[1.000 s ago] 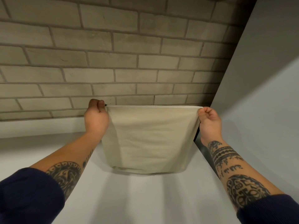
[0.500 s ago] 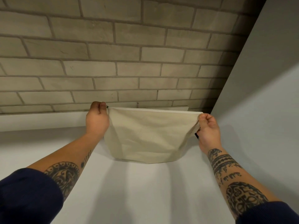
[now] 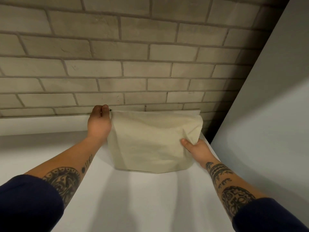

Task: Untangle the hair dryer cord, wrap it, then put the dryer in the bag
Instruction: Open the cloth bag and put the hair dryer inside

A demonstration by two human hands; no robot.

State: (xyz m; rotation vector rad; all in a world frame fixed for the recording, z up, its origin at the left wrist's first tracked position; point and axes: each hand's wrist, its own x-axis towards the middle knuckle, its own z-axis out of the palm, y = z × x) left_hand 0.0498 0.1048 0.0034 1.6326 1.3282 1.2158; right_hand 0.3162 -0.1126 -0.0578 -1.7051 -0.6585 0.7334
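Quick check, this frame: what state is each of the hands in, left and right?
Left hand: closed, pinching the top left corner of the cloth bag.
Right hand: closed, gripping the bag's right side, thumb on its front.

Both forearms are reaching forward, bare and tattooed, with dark blue sleeves (image 3: 25, 203) sitting pushed up near the elbows. The left hand (image 3: 100, 122) is pinching the top left corner of the bag (image 3: 150, 143), its fingers curled and its back facing the camera. The right hand (image 3: 197, 148) is gripping the bag's lower right side, its thumb pressing on the front.
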